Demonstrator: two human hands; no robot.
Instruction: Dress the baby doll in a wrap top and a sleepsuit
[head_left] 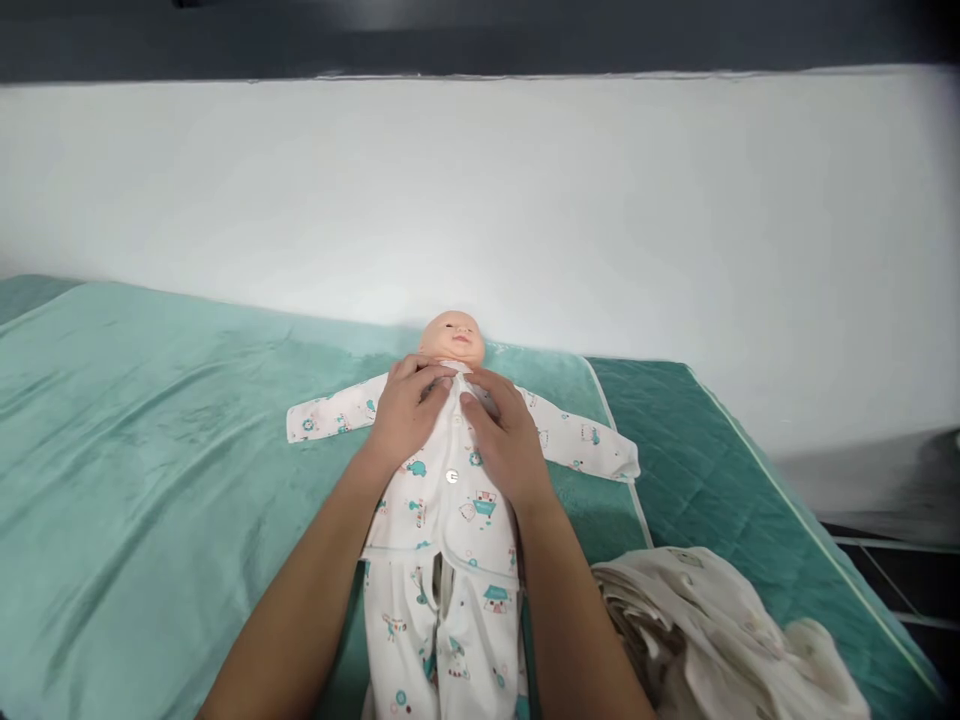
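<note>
A baby doll (452, 338) lies on its back, dressed in a white baby shirt (442, 510) printed with teal animals and figures. Its sleeves stretch out to both sides, and a row of buttons runs down the front. My left hand (414, 408) is at the collar, its thumb and fingers closed on the shirt's front edge. Opposite it, my right hand (511, 432) pinches the other side just below the neck. My fingers cover part of the collar. Matching baby trousers (401, 635) lie below the shirt's hem.
Under the doll is a light green blanket (150, 430), over a darker green quilted mattress (720, 490). A crumpled heap of pale cloth (720, 630) sits at the lower right. The white wall (480, 200) rises right behind the doll's head.
</note>
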